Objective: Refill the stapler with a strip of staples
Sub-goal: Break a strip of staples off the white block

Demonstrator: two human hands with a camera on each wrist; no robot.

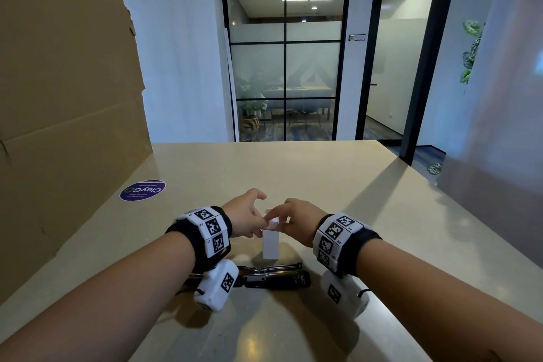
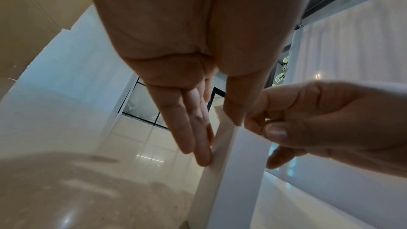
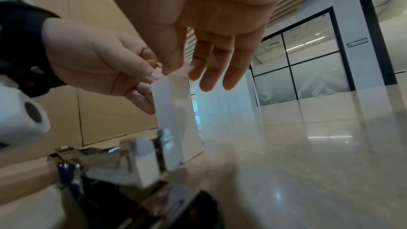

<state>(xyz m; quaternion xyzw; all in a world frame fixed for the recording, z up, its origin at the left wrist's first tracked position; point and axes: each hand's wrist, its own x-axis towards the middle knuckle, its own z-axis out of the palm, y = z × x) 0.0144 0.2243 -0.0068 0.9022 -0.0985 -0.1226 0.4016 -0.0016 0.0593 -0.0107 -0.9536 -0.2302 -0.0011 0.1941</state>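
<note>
Plainly: both hands (image 1: 245,216) (image 1: 296,219) grip unlabelled white box (image 1: 270,244); sticker (image 1: 142,190) reads "ClayGo".

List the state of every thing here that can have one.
White box: upright on the table, top flap being opened.
Stapler: lying open on the table, near side of the box.
Left hand: holds the box near its top.
Right hand: pinches the box's top flap.
Glass door: closed.
</note>
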